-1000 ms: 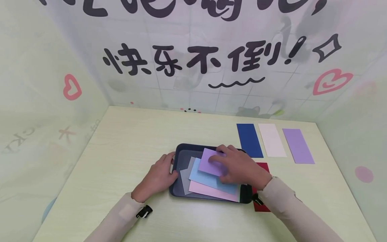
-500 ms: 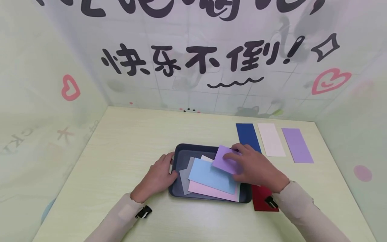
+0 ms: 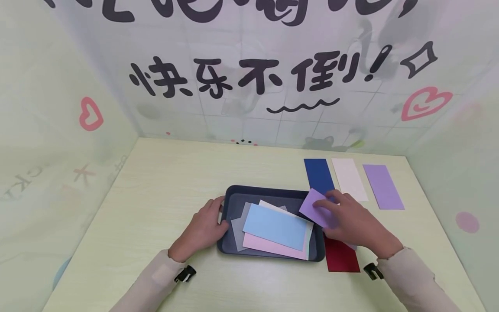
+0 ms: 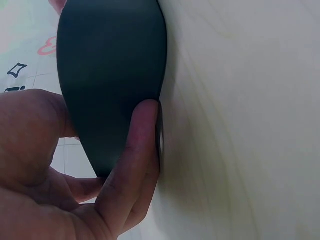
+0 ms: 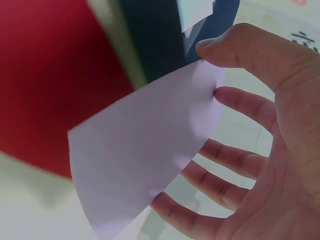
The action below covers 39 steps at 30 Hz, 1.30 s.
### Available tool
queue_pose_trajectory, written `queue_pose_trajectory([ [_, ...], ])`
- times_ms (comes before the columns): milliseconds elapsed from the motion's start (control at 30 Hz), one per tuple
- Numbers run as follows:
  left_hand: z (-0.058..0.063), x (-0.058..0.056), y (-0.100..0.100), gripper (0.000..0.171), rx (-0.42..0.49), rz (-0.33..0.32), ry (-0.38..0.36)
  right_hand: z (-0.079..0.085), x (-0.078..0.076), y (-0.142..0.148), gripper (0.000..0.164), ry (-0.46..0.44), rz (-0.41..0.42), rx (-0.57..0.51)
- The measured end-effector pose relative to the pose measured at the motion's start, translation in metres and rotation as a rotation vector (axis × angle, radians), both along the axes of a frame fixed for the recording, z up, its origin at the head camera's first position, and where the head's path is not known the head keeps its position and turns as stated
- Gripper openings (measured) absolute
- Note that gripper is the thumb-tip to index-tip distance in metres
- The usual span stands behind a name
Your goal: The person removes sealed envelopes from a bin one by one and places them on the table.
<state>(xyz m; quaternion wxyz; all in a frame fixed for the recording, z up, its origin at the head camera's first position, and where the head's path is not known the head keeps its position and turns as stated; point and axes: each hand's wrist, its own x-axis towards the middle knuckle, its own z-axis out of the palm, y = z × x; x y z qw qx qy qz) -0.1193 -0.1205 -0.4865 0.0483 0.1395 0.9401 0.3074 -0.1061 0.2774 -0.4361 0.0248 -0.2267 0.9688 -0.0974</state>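
My left hand (image 3: 202,229) grips the left end of a dark tray (image 3: 238,203), thumb and fingers on its wall in the left wrist view. My right hand (image 3: 348,221) pinches a purple paper card (image 3: 312,208) over the tray's right end; in the right wrist view the card (image 5: 140,130) is bent, with the thumb at its edge and the other fingers spread along it. Overlapping in the tray lie a light blue card (image 3: 274,227), a pink card (image 3: 269,245), a grey card (image 3: 238,236) and a white card, mostly covered.
Right of the tray lies a red card (image 3: 343,258), partly under my right hand. Behind it are a dark blue card (image 3: 316,171), a pale pink card (image 3: 348,175) and another purple card (image 3: 383,186), side by side. Printed wall sheets enclose the table's back and sides.
My right hand has moved right with the purple card, from over the middle of the tray to its right end. The light blue and white cards are more exposed. My left hand stays put.
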Motion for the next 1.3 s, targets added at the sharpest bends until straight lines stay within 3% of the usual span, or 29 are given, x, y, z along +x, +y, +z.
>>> queue_pose_trajectory([
  [400,0.000,0.000,0.000,0.063,-0.012,0.004,-0.014,-0.009,0.020,0.048,0.051,-0.045,-0.137,-0.005],
  [600,-0.001,0.000,0.000,0.062,-0.017,0.002,-0.016,-0.017,0.028,0.063,0.053,-0.050,-0.167,-0.009],
  [867,-0.001,0.000,0.000,0.061,-0.013,-0.006,0.015,-0.023,0.036,0.075,0.052,-0.076,-0.258,-0.007],
  [1300,0.001,0.001,0.001,0.062,-0.016,-0.001,0.001,-0.029,0.041,0.077,0.049,-0.110,-0.336,0.061],
])
